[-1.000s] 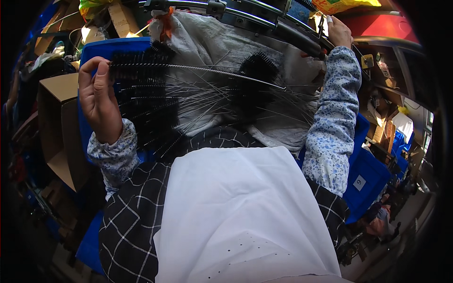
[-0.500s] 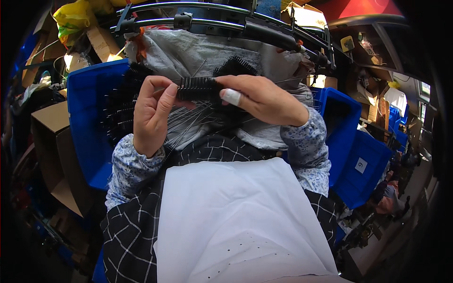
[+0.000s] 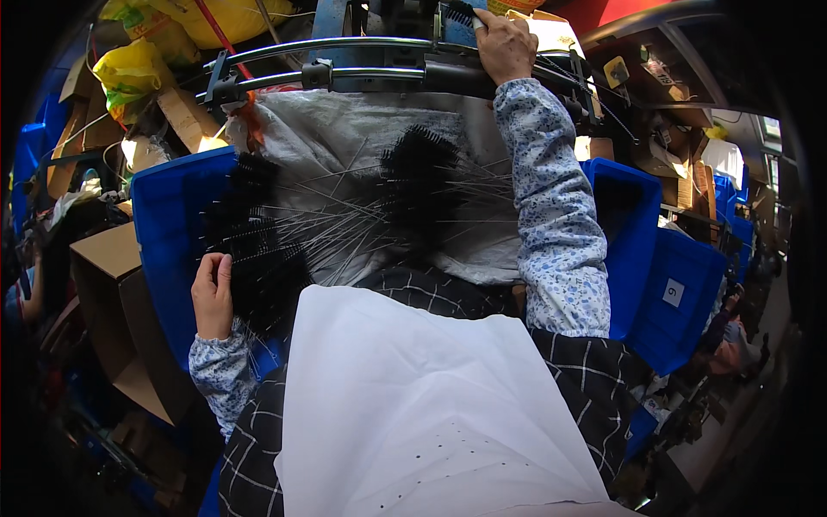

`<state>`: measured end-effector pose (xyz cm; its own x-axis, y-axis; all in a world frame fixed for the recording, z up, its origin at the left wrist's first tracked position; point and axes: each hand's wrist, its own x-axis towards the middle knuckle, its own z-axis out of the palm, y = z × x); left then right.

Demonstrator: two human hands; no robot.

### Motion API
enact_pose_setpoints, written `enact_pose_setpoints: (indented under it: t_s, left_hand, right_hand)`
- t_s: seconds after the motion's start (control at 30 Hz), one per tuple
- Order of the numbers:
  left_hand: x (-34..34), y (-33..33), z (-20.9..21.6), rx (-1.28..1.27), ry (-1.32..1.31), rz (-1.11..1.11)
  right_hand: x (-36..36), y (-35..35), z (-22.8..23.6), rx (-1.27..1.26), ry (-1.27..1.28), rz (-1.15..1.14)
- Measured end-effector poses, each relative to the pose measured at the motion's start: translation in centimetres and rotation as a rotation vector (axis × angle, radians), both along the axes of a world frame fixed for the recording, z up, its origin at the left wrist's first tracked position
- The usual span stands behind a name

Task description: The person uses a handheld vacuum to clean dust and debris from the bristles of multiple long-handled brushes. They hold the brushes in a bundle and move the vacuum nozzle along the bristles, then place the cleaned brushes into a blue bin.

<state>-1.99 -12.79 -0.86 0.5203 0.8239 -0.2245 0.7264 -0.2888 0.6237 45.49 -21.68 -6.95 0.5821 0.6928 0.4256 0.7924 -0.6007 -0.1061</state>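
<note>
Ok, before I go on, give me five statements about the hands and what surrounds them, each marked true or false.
1. The right hand is up by the metal rails, holding a black brush. True.
2. Both hands are at the rails. False: the left hand is lower, by the left bunch of brushes.
3. Another bunch of brushes lies over white sheeting. True.
4. The forearms are bare. False: blue-and-white patterned sleeves cover them.
5. A cardboard box stands left of the left blue bin. True.

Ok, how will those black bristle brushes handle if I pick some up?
The black brushes are probably light, mostly bristle on thin wire. Their fairly straight wire stems suggest springy stiffness rather than floppiness. Those stems cross, so neighbours may snag.
</note>
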Motion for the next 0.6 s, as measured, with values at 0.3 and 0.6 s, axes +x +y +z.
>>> enact_pose_setpoints:
  t_s: [0.3,0.6]
  left_hand:
    - [0.1,-0.1,0.1,0.009,-0.045,0.034]
    - [0.6,-0.1,-0.5,-0.053,-0.143,0.089]
  right_hand:
    - [-0.4,0.6,0.7,0.068,0.103,0.018]
    - [1.5,0.5,-0.4,0.038,0.014,0.03]
